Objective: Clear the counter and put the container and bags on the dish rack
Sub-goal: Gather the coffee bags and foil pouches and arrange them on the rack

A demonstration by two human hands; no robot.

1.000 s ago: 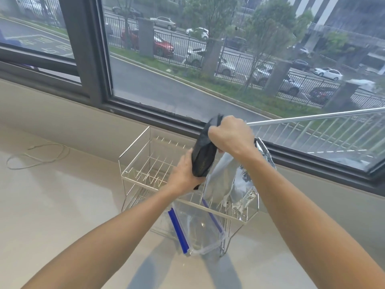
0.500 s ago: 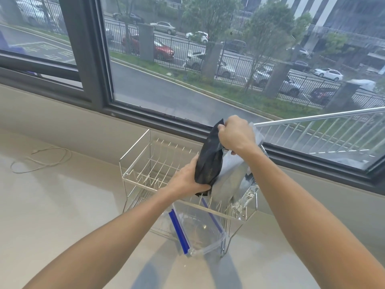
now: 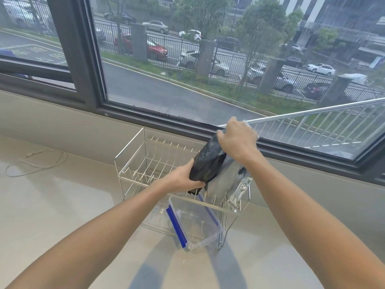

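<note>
A wire dish rack stands on the pale counter under the window. A black bag leans tilted over the rack's upper tier, beside a silver foil bag that stands in the right end. My left hand grips the black bag's lower part. My right hand holds the tops of both bags. A clear plastic container with a blue clip lies in the rack's lower tier, sticking out at the front.
A thin looped cord lies on the counter at the far left. The window frame and a low wall run right behind the rack. Bare counter spreads to the left and in front.
Both hands have lowered the black bag and tilted it to the right, against the foil bag. The foil bag has sunk deeper into the rack.
</note>
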